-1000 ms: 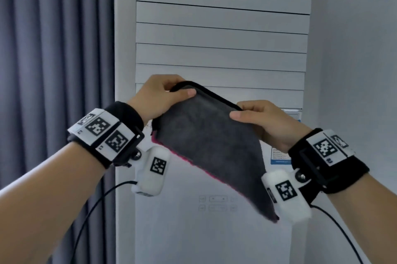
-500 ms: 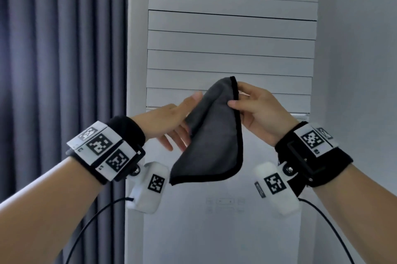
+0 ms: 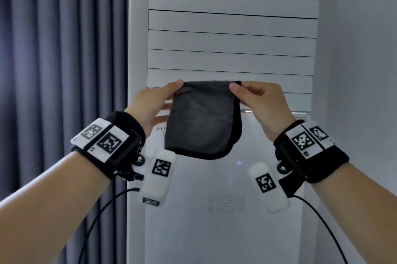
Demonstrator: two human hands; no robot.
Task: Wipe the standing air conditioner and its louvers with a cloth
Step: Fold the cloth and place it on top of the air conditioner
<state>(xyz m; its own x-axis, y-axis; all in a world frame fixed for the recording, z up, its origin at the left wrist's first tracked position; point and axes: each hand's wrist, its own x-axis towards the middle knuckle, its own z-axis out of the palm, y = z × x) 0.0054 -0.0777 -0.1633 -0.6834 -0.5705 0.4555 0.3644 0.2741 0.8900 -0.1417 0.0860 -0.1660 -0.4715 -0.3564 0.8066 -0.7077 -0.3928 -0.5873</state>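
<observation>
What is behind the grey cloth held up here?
The air conditioner front panel. Printed lettering peeks out at the cloth's left edge; the rest is covered.

- The left hand (image 3: 153, 104) pinches the top left corner of a dark grey cloth (image 3: 203, 121), thumb on the front face.
- The right hand (image 3: 261, 104) pinches the top right corner, so the folded cloth hangs between both hands.
- Behind it stands a white air conditioner (image 3: 225, 220) with closed horizontal louvers (image 3: 232, 42).
- Both wrists wear black bands with square printed markers.
- Grey curtains (image 3: 64, 48) hang to the left.
</observation>
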